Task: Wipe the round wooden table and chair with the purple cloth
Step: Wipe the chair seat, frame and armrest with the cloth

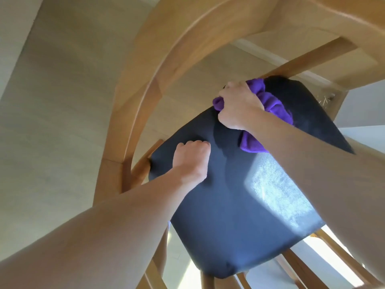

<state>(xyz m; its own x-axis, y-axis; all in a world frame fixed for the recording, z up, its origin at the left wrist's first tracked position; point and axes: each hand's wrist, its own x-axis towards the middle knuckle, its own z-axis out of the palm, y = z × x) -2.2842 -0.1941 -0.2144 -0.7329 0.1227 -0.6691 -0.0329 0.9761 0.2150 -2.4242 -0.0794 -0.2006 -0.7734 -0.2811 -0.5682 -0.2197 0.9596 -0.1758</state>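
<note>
A wooden chair with a dark blue padded seat (229, 205) fills the middle of the head view. My right hand (239, 105) is closed on the bunched purple cloth (270, 103) and presses it onto the far part of the seat. My left hand (192, 159) rests as a fist on the seat's left side, holding nothing. The round wooden table's curved rim (166, 65) arches over the chair, with the chair tucked partly beneath it.
The table's wooden frame and a rail (308, 59) sit close above the far seat edge. Chair back spindles (295, 265) show at the bottom right. Pale wood-look floor (62, 101) spreads to the left. Sunlight falls on the seat's right side.
</note>
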